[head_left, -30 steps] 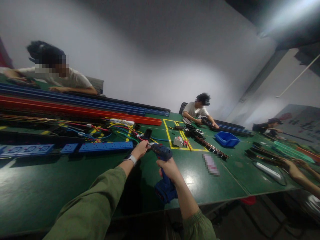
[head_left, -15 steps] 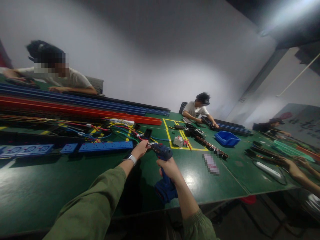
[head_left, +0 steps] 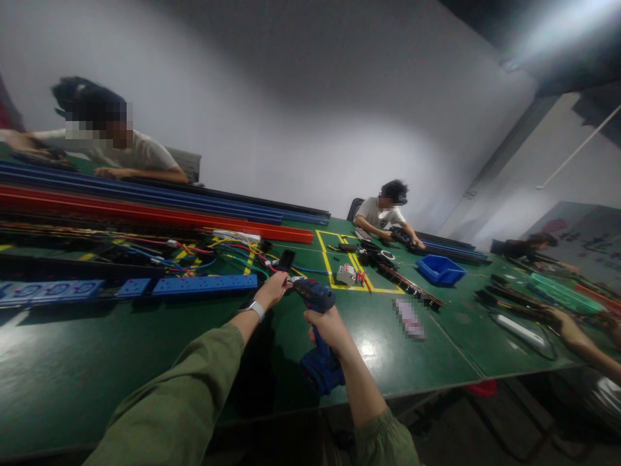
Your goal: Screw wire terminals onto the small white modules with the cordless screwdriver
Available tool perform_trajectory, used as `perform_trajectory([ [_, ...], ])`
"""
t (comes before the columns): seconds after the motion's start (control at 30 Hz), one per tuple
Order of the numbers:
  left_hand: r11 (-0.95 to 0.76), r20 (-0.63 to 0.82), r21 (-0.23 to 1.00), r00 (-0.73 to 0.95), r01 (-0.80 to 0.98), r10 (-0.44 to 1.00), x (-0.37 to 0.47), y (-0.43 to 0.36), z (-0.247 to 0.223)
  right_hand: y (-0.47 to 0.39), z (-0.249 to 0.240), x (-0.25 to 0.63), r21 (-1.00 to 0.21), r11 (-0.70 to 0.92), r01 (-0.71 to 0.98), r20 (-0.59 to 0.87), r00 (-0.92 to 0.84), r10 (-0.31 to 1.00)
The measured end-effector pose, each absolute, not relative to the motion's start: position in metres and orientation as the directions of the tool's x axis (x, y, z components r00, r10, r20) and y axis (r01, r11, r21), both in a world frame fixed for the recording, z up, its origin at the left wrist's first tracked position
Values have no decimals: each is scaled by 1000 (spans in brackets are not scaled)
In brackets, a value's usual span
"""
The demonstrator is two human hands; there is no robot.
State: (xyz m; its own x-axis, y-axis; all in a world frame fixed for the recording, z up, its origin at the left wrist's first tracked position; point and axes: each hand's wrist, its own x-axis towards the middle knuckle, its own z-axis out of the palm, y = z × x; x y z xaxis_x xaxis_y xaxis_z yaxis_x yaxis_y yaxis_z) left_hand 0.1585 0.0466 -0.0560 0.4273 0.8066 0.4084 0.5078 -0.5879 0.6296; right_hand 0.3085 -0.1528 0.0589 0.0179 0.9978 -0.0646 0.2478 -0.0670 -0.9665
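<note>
At the left, the blue socket strip (head_left: 204,285) lies lengthwise on the table (head_left: 160,362); it looks stiff and light for its length, best lifted from beneath with support near both ends. The loose wires (head_left: 187,255) beyond it look soft and easily snagged, so a hold near their connectors would be kinder.

The left hand (head_left: 272,290) is at the drill's nose, beside a small black part (head_left: 286,260). Its fingertips are small and blurred here; I cannot tell how far they are closed or what they pinch.

The drill (head_left: 315,296) is just right of it, nose pointing left, above the table's near side. The right hand (head_left: 330,327) is wrapped around its handle, above the battery. It is probably the heaviest thing in hand, hard-shelled and bottom-heavy; the handle is the place to hold it.
</note>
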Motion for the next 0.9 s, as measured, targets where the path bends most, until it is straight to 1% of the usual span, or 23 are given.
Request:
perform_trajectory([
  [0.1, -615, 442, 615, 431, 494, 787, 158, 48, -58, -153, 59, 309, -963, -80, 259, -77, 18, 997],
  [0.27, -623, 452, 617, 432, 480, 780, 158, 50, -60, -155, 59, 308, -962, -94, 258, -86, 45, 995],
  [0.5, -652, 485, 605, 438, 457, 757, 157, 49, -60, -155, 59, 308, -968, -76, 240, -71, 29, 997],
  [0.7, -640, 465, 606, 442, 473, 767, 159, 53, -63, -154, 58, 309, -970, -76, 231, -70, 34, 997],
  [0.9, -663, 492, 586, 446, 465, 748, 158, 53, -65, -155, 57, 308, -976, -62, 209, -57, 28, 998],
])
